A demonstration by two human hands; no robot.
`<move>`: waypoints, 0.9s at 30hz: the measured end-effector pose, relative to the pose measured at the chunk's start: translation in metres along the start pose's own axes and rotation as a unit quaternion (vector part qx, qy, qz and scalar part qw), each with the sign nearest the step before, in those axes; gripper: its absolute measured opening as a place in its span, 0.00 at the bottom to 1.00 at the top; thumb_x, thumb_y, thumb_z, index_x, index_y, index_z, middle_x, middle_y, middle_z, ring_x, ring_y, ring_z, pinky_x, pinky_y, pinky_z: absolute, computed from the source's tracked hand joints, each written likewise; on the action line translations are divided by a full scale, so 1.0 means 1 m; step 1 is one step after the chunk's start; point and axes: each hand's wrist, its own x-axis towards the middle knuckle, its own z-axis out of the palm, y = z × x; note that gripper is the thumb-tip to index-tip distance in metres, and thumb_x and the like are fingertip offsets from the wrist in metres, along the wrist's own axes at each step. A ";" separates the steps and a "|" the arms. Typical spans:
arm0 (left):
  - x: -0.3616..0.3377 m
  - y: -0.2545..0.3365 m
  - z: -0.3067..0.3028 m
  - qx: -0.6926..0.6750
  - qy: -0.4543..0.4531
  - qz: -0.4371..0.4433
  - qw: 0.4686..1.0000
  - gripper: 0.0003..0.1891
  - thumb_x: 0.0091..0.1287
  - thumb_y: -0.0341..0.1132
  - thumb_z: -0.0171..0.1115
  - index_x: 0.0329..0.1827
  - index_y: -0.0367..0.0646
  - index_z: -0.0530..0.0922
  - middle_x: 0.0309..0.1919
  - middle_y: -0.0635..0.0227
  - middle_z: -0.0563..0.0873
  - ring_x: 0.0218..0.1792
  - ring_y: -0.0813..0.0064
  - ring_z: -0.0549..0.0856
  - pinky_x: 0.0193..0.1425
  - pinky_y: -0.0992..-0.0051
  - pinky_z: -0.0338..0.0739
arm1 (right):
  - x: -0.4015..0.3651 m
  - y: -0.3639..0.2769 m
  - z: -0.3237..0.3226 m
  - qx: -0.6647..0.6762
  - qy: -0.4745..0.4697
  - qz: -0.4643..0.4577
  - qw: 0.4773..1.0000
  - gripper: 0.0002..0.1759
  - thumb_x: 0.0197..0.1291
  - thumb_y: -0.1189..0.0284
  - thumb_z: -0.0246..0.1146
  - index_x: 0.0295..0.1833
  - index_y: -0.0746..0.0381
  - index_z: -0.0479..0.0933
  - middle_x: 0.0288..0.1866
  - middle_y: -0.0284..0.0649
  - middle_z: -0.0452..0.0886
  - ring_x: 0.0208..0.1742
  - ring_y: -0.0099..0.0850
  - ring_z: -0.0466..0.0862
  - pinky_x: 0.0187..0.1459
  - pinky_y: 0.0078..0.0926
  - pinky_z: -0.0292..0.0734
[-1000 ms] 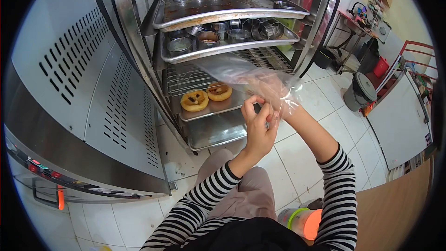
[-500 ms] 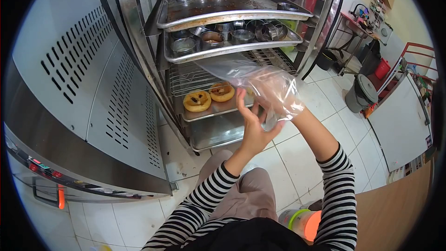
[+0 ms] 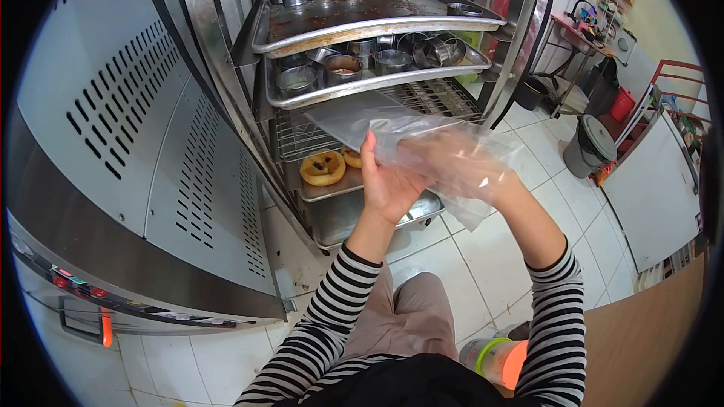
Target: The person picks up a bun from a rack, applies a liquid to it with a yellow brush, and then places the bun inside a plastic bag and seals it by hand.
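Observation:
A clear plastic bag (image 3: 362,124) stretches in front of the rack, its closed end pointing left. My right hand (image 3: 452,152) is inside it up to the wrist, fingers stretched out to the left and blurred by the film. From below, my left hand (image 3: 396,188) holds the bag, thumb raised on the near side and the other fingers partly hidden behind the plastic. Beyond my left hand, a round golden bread (image 3: 323,169) with a dark-topped filling lies on a low tray (image 3: 332,190). A second bread (image 3: 351,156) is mostly covered by my hand and the bag.
The metal rack holds a tray (image 3: 377,83) of ring moulds (image 3: 343,68) and a wire cooling grid (image 3: 294,136). A vented steel appliance (image 3: 151,143) stands close on the left. On the right are a lidded bin (image 3: 590,147), a white cabinet (image 3: 652,196) and a wooden surface (image 3: 641,332).
My left hand has shifted left and turned its palm up along the bag. The bag lies flatter over my right hand, its loose edge hanging lower. The second bread is more covered.

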 end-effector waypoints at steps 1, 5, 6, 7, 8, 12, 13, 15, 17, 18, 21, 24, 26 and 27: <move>0.000 0.004 0.002 0.000 0.000 -0.001 1.000 0.37 0.57 0.67 0.42 0.58 0.45 0.67 0.56 0.61 0.72 0.55 0.63 0.72 0.59 0.59 0.65 | -0.001 -0.001 -0.001 0.000 0.000 0.001 1.000 0.13 0.41 0.73 0.61 0.36 0.64 0.74 0.35 0.45 0.76 0.35 0.44 0.76 0.39 0.36 0.71; -0.002 0.012 0.014 0.012 0.066 -0.036 0.997 0.34 0.58 0.64 0.45 0.57 0.44 0.67 0.53 0.61 0.74 0.52 0.63 0.75 0.55 0.60 0.70 | -0.008 -0.009 -0.004 -0.040 -0.013 0.063 0.997 0.11 0.40 0.74 0.61 0.33 0.64 0.72 0.32 0.47 0.76 0.35 0.44 0.76 0.39 0.37 0.70; -0.003 0.012 0.017 0.019 0.090 -0.033 0.995 0.33 0.59 0.63 0.47 0.56 0.44 0.68 0.53 0.61 0.74 0.51 0.64 0.75 0.54 0.61 0.71 | -0.010 -0.011 -0.004 -0.010 0.028 0.078 0.996 0.10 0.40 0.76 0.61 0.32 0.64 0.72 0.30 0.47 0.75 0.34 0.44 0.75 0.38 0.37 0.69; -0.003 0.013 0.017 0.019 0.090 -0.033 0.995 0.33 0.59 0.63 0.47 0.56 0.44 0.68 0.53 0.61 0.74 0.51 0.64 0.75 0.54 0.61 0.71 | -0.012 -0.014 -0.008 -0.010 0.028 0.078 0.996 0.10 0.40 0.76 0.61 0.32 0.64 0.72 0.30 0.47 0.75 0.34 0.44 0.75 0.38 0.37 0.69; -0.002 0.015 0.018 0.028 0.087 -0.018 0.996 0.32 0.59 0.62 0.47 0.56 0.44 0.67 0.53 0.61 0.74 0.51 0.64 0.75 0.53 0.61 0.72 | -0.015 -0.015 -0.013 -0.016 0.064 0.056 0.996 0.09 0.39 0.77 0.60 0.31 0.65 0.73 0.29 0.47 0.75 0.33 0.43 0.77 0.36 0.37 0.71; 0.007 0.029 0.024 0.052 0.089 0.006 0.995 0.32 0.61 0.61 0.45 0.57 0.43 0.65 0.53 0.60 0.74 0.54 0.61 0.74 0.54 0.58 0.72 | -0.029 -0.008 -0.021 0.067 0.184 -0.103 0.975 0.13 0.35 0.83 0.58 0.33 0.66 0.77 0.24 0.45 0.75 0.29 0.42 0.77 0.30 0.35 0.72; 0.008 0.032 0.028 0.090 0.103 0.024 0.990 0.32 0.62 0.60 0.45 0.58 0.41 0.64 0.53 0.57 0.73 0.55 0.60 0.74 0.55 0.56 0.71 | -0.034 -0.009 -0.026 0.067 0.184 -0.103 0.975 0.13 0.35 0.83 0.58 0.33 0.66 0.77 0.24 0.45 0.75 0.29 0.42 0.77 0.30 0.35 0.72; 0.015 0.043 0.020 0.093 0.084 0.034 0.992 0.32 0.62 0.59 0.44 0.58 0.40 0.64 0.53 0.57 0.73 0.54 0.60 0.74 0.55 0.55 0.71 | -0.046 -0.015 -0.041 0.021 0.215 -0.038 0.976 0.16 0.36 0.87 0.57 0.35 0.65 0.78 0.25 0.44 0.76 0.27 0.40 0.76 0.29 0.33 0.72; 0.016 0.049 0.022 0.090 0.065 0.039 0.993 0.31 0.63 0.58 0.43 0.58 0.38 0.63 0.53 0.55 0.73 0.54 0.60 0.74 0.57 0.54 0.70 | -0.054 -0.018 -0.048 0.061 0.231 0.001 0.971 0.14 0.38 0.85 0.58 0.36 0.65 0.79 0.26 0.43 0.76 0.28 0.39 0.76 0.30 0.32 0.71; 0.016 0.047 0.027 0.091 0.064 0.039 0.993 0.31 0.63 0.58 0.43 0.58 0.38 0.63 0.53 0.55 0.73 0.54 0.60 0.74 0.57 0.54 0.70 | -0.056 -0.018 -0.050 0.104 0.245 0.041 0.963 0.13 0.41 0.84 0.59 0.36 0.64 0.79 0.27 0.43 0.77 0.29 0.38 0.75 0.31 0.31 0.71; 0.014 0.037 0.036 0.120 0.099 0.036 0.987 0.31 0.63 0.57 0.43 0.57 0.38 0.63 0.53 0.56 0.73 0.54 0.60 0.74 0.56 0.55 0.70 | -0.044 -0.019 -0.038 0.050 0.255 0.006 0.966 0.13 0.43 0.81 0.61 0.39 0.63 0.78 0.31 0.43 0.78 0.34 0.39 0.76 0.34 0.32 0.72; 0.015 0.031 0.033 0.137 0.091 0.026 0.986 0.31 0.63 0.57 0.44 0.57 0.38 0.64 0.52 0.56 0.74 0.53 0.61 0.75 0.55 0.55 0.71 | -0.030 -0.005 -0.014 0.008 0.307 -0.058 0.950 0.12 0.41 0.80 0.62 0.37 0.63 0.78 0.33 0.41 0.78 0.40 0.42 0.77 0.41 0.34 0.74; 0.014 0.028 0.029 0.158 0.086 -0.010 0.984 0.31 0.63 0.57 0.45 0.57 0.38 0.64 0.51 0.57 0.74 0.52 0.61 0.76 0.55 0.56 0.71 | -0.030 0.007 -0.007 -0.054 0.219 -0.093 0.970 0.13 0.37 0.80 0.64 0.34 0.63 0.77 0.33 0.42 0.78 0.41 0.44 0.77 0.45 0.35 0.73; 0.014 0.028 0.029 0.159 0.085 -0.010 0.984 0.31 0.63 0.57 0.45 0.57 0.38 0.64 0.51 0.57 0.74 0.52 0.61 0.76 0.55 0.56 0.71 | -0.031 0.009 -0.002 -0.054 0.220 -0.093 0.970 0.13 0.37 0.80 0.64 0.34 0.63 0.77 0.33 0.42 0.78 0.41 0.44 0.77 0.45 0.35 0.73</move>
